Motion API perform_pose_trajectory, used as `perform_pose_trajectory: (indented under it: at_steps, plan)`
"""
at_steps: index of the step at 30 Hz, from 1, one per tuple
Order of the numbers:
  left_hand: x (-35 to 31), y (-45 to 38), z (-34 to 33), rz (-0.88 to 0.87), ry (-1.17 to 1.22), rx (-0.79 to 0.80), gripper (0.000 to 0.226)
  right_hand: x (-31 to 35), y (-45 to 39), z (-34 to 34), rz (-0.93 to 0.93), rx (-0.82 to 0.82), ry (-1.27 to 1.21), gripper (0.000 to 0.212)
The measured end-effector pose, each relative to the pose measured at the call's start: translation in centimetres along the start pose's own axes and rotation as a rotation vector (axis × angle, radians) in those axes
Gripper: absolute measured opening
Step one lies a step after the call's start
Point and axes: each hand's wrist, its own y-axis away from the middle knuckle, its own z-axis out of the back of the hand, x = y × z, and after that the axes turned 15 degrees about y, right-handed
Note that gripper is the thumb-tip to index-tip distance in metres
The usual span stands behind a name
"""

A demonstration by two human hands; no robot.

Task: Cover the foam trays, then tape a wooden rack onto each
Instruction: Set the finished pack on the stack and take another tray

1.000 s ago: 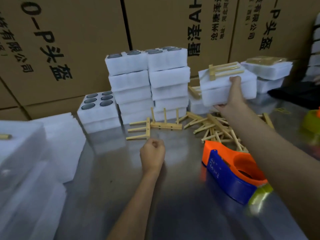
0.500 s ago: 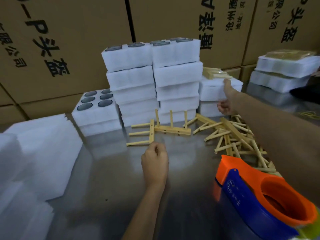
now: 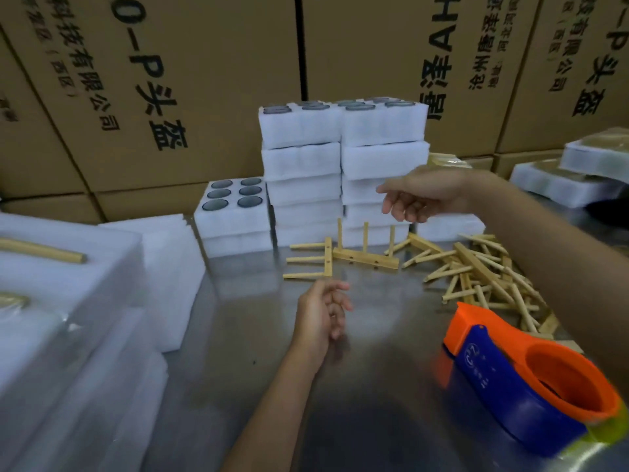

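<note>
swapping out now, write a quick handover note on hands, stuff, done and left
Hands: left hand and right hand both hold nothing, over the table.
Things: uncovered foam tray with six cups left of the tall tray stacks; foam covers far left; loose wooden racks centre and in a pile; tape dispenser near right.
Done: taped trays far right.
Left: cover and rack the remaining trays.

A wall of large brown cardboard boxes [image 3: 211, 97] with black printed characters fills the view from 10 to 2 o'clock, standing behind everything else. The metal table [image 3: 374, 420] with a dull shiny surface takes the middle and the 6 o'clock part. At 3 o'clock, on the edge, a dark object [image 3: 609, 212] shows, too hidden to identify.
</note>
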Motion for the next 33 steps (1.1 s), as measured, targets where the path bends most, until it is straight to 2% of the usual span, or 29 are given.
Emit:
perform_pose_trajectory:
  at_steps: [2,4,8,13,17,21,24,26,29,33]
  plan:
    - [-1.3,0.4,1.9,0.082,0.278,0.047,0.039,4.0,-0.1,-2.2,0.094,0.011,0.069,0.038]
    - [-2.6,0.4,4.0,0.06,0.435,0.053,0.04,7.4,-1.3,-5.5,0.182,0.007,0.133,0.034]
    - [-5.2,-0.6,7.2,-0.014,0.54,-0.016,0.039,12.2,-6.1,-12.8,0.31,-0.098,0.287,0.026]
    - [-5.7,-2.1,7.9,0.001,0.639,-0.051,0.041,15.6,-12.9,-18.2,0.39,-0.241,0.549,0.055]
    - [-5.4,-2.7,8.1,0.019,0.682,-0.082,0.042,17.2,-16.8,-20.1,0.365,-0.329,0.834,0.075]
    - [-5.2,-3.0,8.4,0.021,0.713,-0.103,0.042,17.8,-19.2,-21.2,0.269,-0.366,0.994,0.07]
    - [-5.3,-3.1,8.6,0.02,0.729,-0.12,0.043,17.7,-19.6,-21.3,0.28,-0.448,0.903,0.063]
    - [-5.4,-3.0,8.8,0.018,0.753,-0.117,0.044,18.0,-18.8,-20.6,0.316,-0.517,0.712,0.061]
    - [-5.4,-2.9,8.8,0.009,0.77,-0.104,0.042,19.1,-16.2,-19.1,0.466,-0.596,0.385,0.057]
    - [-5.8,-2.6,8.8,-0.001,0.771,-0.087,0.04,19.5,-9.4,-17.1,0.616,-0.503,-0.087,0.042]
